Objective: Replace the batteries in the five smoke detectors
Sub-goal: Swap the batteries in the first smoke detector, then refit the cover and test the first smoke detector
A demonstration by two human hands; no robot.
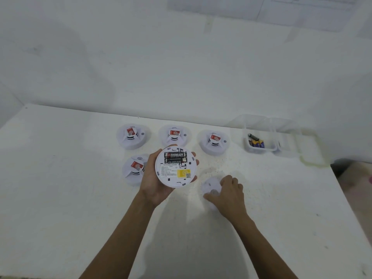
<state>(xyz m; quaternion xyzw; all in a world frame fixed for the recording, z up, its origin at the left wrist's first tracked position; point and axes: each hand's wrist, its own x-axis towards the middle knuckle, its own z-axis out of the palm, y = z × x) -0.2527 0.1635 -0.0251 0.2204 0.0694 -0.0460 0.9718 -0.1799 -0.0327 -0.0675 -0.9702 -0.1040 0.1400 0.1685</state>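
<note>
My left hand (pixel 152 178) holds a round white smoke detector (pixel 175 174) with its back turned up. Black batteries (pixel 175 156) sit in its open compartment, above a yellow label. My right hand (pixel 228 193) rests on a white round cover plate (pixel 209 186) lying on the table, fingers curled over it. Three white detectors stand in a row behind: one at the left (pixel 131 135), one in the middle (pixel 174 135), one at the right (pixel 214 140). Another detector (pixel 135 168) sits beside my left hand, partly hidden by it.
A clear plastic box (pixel 249 148) at the back right holds several batteries (pixel 256 141), some purple and gold. The white table (pixel 60 178) ends at a right edge near the box. A white wall rises behind the table.
</note>
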